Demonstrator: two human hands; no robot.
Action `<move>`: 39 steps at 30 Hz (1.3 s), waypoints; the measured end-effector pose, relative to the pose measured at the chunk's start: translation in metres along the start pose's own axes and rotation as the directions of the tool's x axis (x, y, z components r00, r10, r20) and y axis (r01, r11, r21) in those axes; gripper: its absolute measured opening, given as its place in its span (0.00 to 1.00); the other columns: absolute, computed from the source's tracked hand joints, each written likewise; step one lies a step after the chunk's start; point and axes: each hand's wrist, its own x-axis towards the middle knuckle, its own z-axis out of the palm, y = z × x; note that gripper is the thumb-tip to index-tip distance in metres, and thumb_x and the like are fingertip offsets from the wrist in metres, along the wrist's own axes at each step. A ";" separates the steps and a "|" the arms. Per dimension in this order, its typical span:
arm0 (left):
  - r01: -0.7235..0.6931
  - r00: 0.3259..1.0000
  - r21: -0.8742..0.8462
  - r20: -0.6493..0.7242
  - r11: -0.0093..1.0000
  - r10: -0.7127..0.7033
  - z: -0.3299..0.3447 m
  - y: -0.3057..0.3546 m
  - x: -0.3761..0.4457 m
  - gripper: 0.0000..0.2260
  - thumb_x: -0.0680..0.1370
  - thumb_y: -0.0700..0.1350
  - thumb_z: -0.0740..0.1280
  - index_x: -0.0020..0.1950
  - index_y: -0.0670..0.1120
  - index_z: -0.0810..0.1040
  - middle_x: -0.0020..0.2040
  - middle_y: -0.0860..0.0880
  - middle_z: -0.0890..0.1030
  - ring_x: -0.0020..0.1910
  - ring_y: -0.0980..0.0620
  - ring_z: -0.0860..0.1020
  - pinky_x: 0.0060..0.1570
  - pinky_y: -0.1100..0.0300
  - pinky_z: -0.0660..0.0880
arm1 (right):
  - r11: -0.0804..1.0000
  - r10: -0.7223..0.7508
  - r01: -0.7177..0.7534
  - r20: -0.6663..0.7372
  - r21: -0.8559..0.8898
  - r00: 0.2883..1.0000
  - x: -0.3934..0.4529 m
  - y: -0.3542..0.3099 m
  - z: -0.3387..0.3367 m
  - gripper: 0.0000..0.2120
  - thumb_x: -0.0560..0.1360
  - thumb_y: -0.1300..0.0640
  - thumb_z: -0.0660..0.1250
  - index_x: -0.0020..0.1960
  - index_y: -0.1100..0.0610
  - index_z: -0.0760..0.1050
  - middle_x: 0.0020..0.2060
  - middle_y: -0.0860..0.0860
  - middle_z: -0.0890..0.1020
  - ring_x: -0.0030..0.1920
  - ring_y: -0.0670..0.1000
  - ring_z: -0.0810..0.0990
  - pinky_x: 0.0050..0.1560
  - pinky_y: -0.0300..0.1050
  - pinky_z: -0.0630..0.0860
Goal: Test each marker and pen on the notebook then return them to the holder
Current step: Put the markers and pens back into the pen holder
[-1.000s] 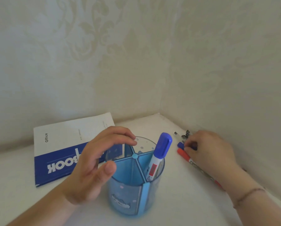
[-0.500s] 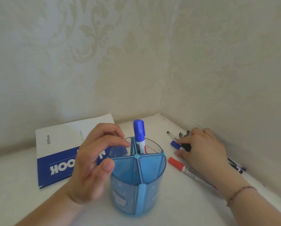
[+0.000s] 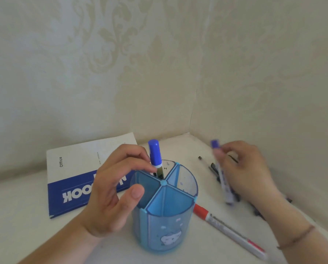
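Observation:
A translucent blue holder with divided compartments stands in front of me on the white surface. One blue-capped marker stands upright in its far compartment. My left hand curls around the holder's left rim, fingertips touching it near that marker. My right hand grips a second blue-capped marker, blurred and lifted off the surface to the right. A red-capped marker lies flat by the holder's right side. The closed blue-and-white notebook lies behind my left hand.
Several thin dark pens lie along the right wall, partly hidden under my right hand. Patterned walls meet in a corner just behind the holder.
My right hand has lifted a blue-capped marker off the pile on the right. The holder has turned, carrying its marker from the near right compartment to the far one. My left hand stays on the rim.

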 end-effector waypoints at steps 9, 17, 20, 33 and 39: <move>0.020 1.000 -0.087 -0.010 0.996 -0.021 0.001 -0.001 -0.001 0.23 0.80 0.59 0.57 0.48 0.41 0.80 0.51 0.44 0.78 0.52 0.43 0.77 0.52 0.52 0.72 | 0.231 0.199 -0.199 0.154 0.952 0.968 -0.007 -0.026 -0.013 0.11 0.83 0.57 0.54 0.50 0.58 0.73 0.39 0.53 0.82 0.33 0.51 0.73 0.30 0.40 0.73; 0.118 0.993 -0.193 -0.002 0.974 -0.121 0.004 -0.009 -0.004 0.13 0.77 0.44 0.57 0.52 0.43 0.79 0.57 0.46 0.80 0.59 0.42 0.78 0.56 0.45 0.74 | 0.486 -0.085 0.199 -0.181 0.851 0.980 -0.015 -0.042 -0.007 0.12 0.77 0.58 0.58 0.56 0.49 0.59 0.42 0.56 0.84 0.34 0.57 0.75 0.40 0.48 0.75; 0.119 0.993 -0.182 0.020 0.976 -0.117 0.005 -0.008 -0.004 0.13 0.78 0.46 0.58 0.53 0.43 0.79 0.57 0.46 0.80 0.59 0.41 0.78 0.56 0.46 0.74 | 0.472 -0.200 0.306 -0.237 0.827 0.951 -0.015 -0.050 -0.008 0.11 0.78 0.62 0.58 0.55 0.51 0.60 0.43 0.56 0.84 0.33 0.56 0.75 0.40 0.48 0.75; 0.157 0.984 -0.370 -0.026 0.916 -0.179 0.005 -0.004 -0.005 0.10 0.78 0.52 0.63 0.51 0.45 0.72 0.56 0.43 0.80 0.58 0.35 0.78 0.56 0.37 0.74 | 0.833 -0.419 0.328 0.121 0.446 0.900 -0.011 -0.038 -0.009 0.11 0.76 0.56 0.68 0.56 0.43 0.78 0.50 0.43 0.82 0.46 0.47 0.78 0.41 0.45 0.75; 0.224 0.969 -0.405 -0.003 0.886 -0.246 0.003 0.000 0.000 0.21 0.76 0.54 0.65 0.63 0.44 0.67 0.59 0.35 0.73 0.50 0.33 0.74 0.48 0.32 0.71 | 0.889 -0.161 0.411 0.703 -0.201 0.693 -0.029 -0.025 -0.017 0.14 0.65 0.34 0.67 0.47 0.38 0.72 0.40 0.37 0.81 0.38 0.39 0.75 0.42 0.41 0.75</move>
